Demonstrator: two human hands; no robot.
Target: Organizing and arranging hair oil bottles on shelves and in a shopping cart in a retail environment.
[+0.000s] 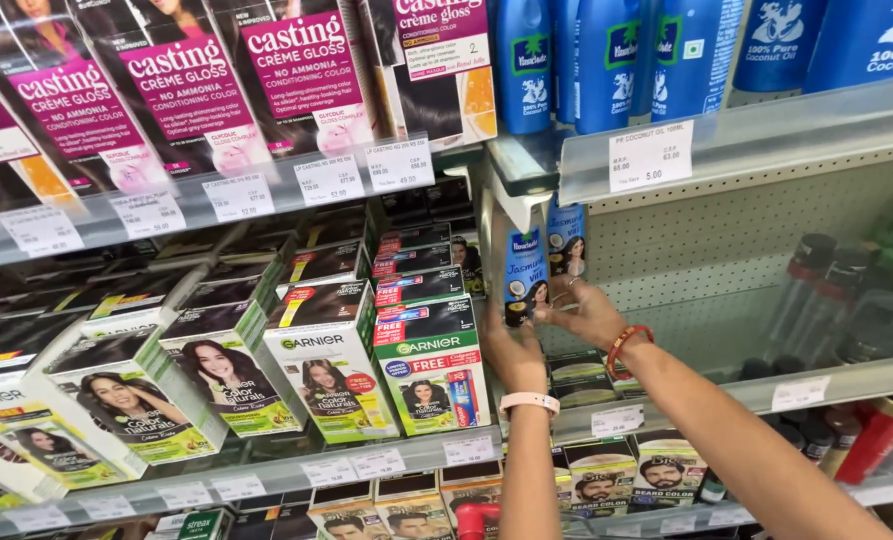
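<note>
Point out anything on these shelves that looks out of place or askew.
Two blue packs in both hands stand alone on the mostly bare right shelf. The hair colour boxes lower left lean in a slanted row.

Open room is lying right of the blue bottles (525, 275); hair-colour boxes (429, 360) are crowding their left, the shelf edge (727, 150) overhanging above.

bright even shop light, glare on shelf edges (727, 140), blurred right side
</note>
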